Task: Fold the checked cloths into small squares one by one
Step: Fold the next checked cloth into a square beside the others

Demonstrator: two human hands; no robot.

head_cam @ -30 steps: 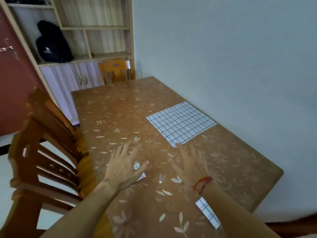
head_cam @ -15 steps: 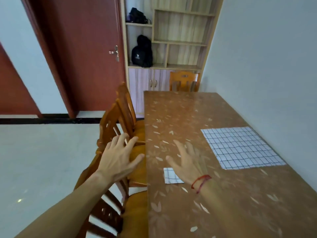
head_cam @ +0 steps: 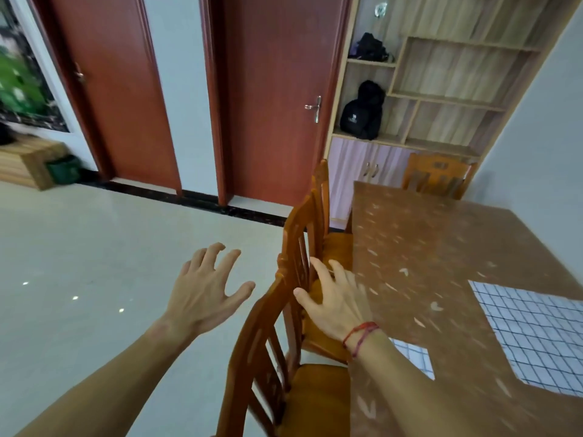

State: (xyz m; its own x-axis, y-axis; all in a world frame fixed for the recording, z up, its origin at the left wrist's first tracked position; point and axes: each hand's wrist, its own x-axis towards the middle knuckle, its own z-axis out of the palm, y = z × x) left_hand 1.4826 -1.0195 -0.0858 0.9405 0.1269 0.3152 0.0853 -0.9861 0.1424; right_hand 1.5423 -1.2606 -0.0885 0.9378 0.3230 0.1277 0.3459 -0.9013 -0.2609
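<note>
Doors: 2, red-brown, left door [head_cam: 120, 89] and right door [head_cam: 277, 99], on the far wall above a pale glossy floor [head_cam: 79, 263]. Left hand [head_cam: 205, 291]: fingers spread, in the air over the floor, holding nothing. Chairs: 3, orange wood; near chair [head_cam: 252, 357] and second chair [head_cam: 303, 234] along the table's left edge, third chair [head_cam: 438, 176] at the far end. Right hand [head_cam: 334, 301]: fingers spread, empty, over the chair seats; contact cannot be told. Checked cloths: 2, on the brown floral table [head_cam: 426, 247]; small folded cloth [head_cam: 413, 357] at the near left edge, flat cloth [head_cam: 536, 329] to the right. Black bag [head_cam: 362, 115] on the shelf unit [head_cam: 441, 89]; logo unreadable.
</note>
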